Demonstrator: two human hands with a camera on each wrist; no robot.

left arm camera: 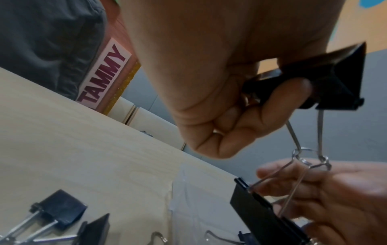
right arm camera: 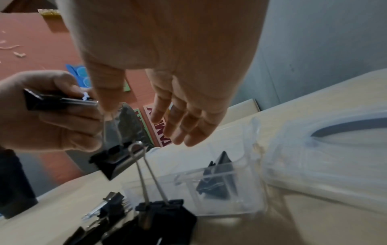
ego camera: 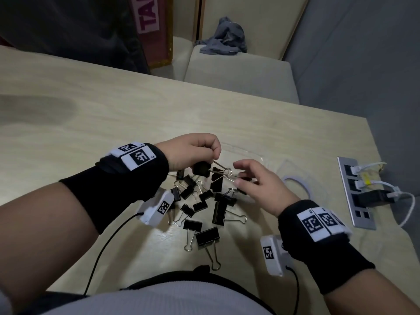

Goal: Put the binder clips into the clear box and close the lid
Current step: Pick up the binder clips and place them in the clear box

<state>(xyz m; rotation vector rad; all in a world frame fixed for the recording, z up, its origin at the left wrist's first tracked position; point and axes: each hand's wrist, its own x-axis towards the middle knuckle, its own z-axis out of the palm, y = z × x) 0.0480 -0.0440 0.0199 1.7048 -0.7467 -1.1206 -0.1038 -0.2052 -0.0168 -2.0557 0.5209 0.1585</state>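
My left hand (ego camera: 213, 155) grips a black binder clip (ego camera: 201, 169) (left arm camera: 335, 79) above the table. Its wire handles are hooked into those of a second black clip (left arm camera: 261, 213) (right arm camera: 115, 159), which dangles below. My right hand (ego camera: 237, 175) (right arm camera: 142, 119) is beside the tangled handles (ego camera: 227, 172), fingers straight and spread, thumb close to the wire. Several more black clips (ego camera: 200, 201) lie in a pile under both hands. The clear box (right arm camera: 247, 195) stands open just beyond, with one clip (right arm camera: 217, 179) inside. Its clear lid (ego camera: 295, 180) lies to the right.
A metal socket panel (ego camera: 354, 192) with plugged white cables is set into the table (ego camera: 113, 123) at the right edge. A grey cloth (ego camera: 222, 39) lies on a bench beyond the table. Wrist camera cables hang near my body.
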